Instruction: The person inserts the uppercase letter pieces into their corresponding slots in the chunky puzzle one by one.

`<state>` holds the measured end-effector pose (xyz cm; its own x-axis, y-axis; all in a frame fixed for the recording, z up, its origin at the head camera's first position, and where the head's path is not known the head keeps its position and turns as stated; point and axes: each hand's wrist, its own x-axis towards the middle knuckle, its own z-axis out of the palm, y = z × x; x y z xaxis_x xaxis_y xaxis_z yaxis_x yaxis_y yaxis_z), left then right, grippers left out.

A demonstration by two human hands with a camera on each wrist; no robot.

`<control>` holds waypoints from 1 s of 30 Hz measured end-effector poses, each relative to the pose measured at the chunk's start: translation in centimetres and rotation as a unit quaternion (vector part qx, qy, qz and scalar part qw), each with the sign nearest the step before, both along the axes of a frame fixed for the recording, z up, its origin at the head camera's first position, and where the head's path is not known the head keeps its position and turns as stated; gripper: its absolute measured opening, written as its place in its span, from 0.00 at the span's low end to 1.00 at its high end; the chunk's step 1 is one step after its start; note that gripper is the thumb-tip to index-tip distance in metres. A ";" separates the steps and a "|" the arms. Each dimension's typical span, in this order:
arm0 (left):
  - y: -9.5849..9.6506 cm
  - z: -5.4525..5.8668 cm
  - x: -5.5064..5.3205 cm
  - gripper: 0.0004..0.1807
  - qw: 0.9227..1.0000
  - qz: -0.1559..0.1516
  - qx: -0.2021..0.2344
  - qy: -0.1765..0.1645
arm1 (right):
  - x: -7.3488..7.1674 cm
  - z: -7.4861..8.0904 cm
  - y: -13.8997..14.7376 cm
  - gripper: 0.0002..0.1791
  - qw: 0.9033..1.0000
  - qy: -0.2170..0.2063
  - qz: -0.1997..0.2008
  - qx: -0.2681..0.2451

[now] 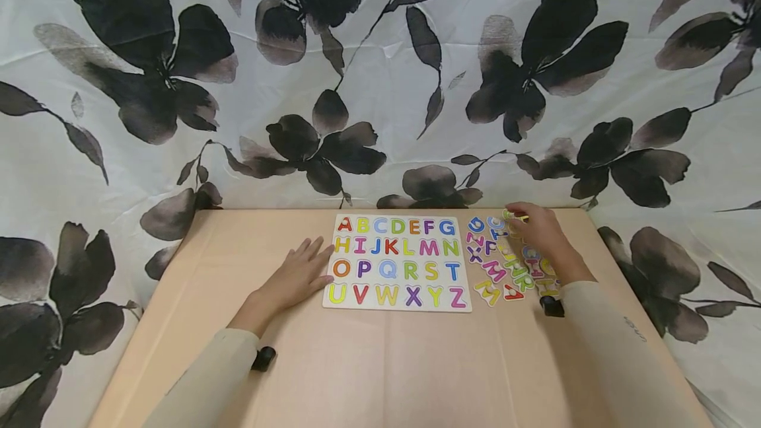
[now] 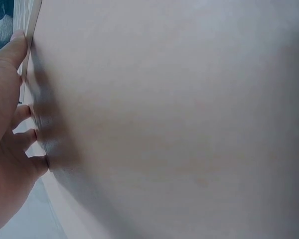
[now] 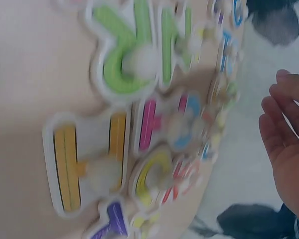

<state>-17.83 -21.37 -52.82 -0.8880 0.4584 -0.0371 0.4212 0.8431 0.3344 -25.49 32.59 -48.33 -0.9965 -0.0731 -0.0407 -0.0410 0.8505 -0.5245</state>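
A white alphabet board [image 1: 374, 283] with coloured letters A to Z lies flat on the table. My left hand [image 1: 297, 269] rests at its left edge, fingers spread and thumb at the lower left side. In the left wrist view, the thumb [image 2: 15, 50] lies along the board's edge. Right of the board is a cluster of loose letter pieces, among them a pink M [image 1: 493, 271] and a red A [image 1: 512, 292]. Above the pile's far end hovers my right hand [image 1: 541, 230], fingers loosely bent. Knobbed pieces, including a green R [image 3: 122, 74] and an orange H [image 3: 65, 164], fill the right wrist view.
The pale table [image 1: 386, 368] extends toward me and left of the board. A floral cloth [image 1: 416, 84] hangs behind the table's far edge and shows along both sides. Some letter pieces overlap one another, and several lie beneath my right hand and forearm.
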 end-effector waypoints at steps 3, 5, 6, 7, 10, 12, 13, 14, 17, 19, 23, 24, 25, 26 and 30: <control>0.3 0.1 0.0 0.39 1.000 0.004 0.001 0.000 | -0.6 -0.3 1.5 0.23 1.000 -0.005 -0.013 0.010; 0.4 0.1 -0.1 0.39 1.000 0.006 0.000 0.001 | -1.1 -0.6 2.4 0.23 1.000 -0.015 -0.020 0.016; 0.4 0.1 -0.1 0.39 1.000 0.008 0.000 0.000 | -1.4 -0.8 2.7 0.23 0.999 -0.022 -0.024 0.018; 0.4 0.0 -0.2 0.39 1.000 0.009 0.000 0.000 | -1.7 -0.9 2.9 0.22 0.999 -0.027 -0.027 0.022; 0.6 -0.1 -0.3 0.39 1.000 0.013 0.002 0.003 | -2.7 -1.4 3.5 0.22 0.998 -0.041 -0.034 0.030; 0.6 -0.1 -0.4 0.39 1.000 0.016 0.004 0.004 | -3.3 -1.7 3.6 0.21 0.998 -0.046 -0.035 0.035; 0.6 -0.2 -0.4 0.39 1.000 0.018 0.003 0.005 | -3.6 -1.8 3.7 0.21 0.998 -0.046 -0.035 0.039; 0.7 -0.2 -0.5 0.39 1.000 0.019 0.003 0.006 | -3.9 -1.9 3.7 0.20 0.997 -0.046 -0.034 0.042; 0.6 -0.4 -0.5 0.39 1.000 0.021 0.002 0.006 | -4.4 -2.3 3.6 0.19 0.997 -0.037 -0.027 0.059; 0.6 -0.4 -0.5 0.39 1.000 0.021 0.001 0.008 | -4.6 -2.4 3.6 0.19 0.997 -0.032 -0.027 0.066; 0.7 -0.5 -0.5 0.39 1.000 0.022 0.002 0.009 | -4.9 -2.6 3.8 0.16 0.996 -0.030 -0.031 0.073; 0.7 -0.5 -0.5 0.39 1.000 0.022 0.002 0.009 | -4.9 -2.6 3.9 0.15 0.996 -0.030 -0.032 0.074; 0.6 -0.5 -0.5 0.39 1.000 0.022 0.003 0.008 | -5.0 -2.7 4.0 0.15 0.996 -0.031 -0.034 0.074; 0.6 -0.5 -0.5 0.39 1.000 0.022 0.004 0.007 | -5.0 -2.8 4.0 0.14 0.996 -0.028 -0.034 0.077; 0.6 -0.6 -0.5 0.39 1.000 0.021 0.005 0.008 | -5.1 -3.2 4.2 0.12 0.996 -0.016 -0.030 0.084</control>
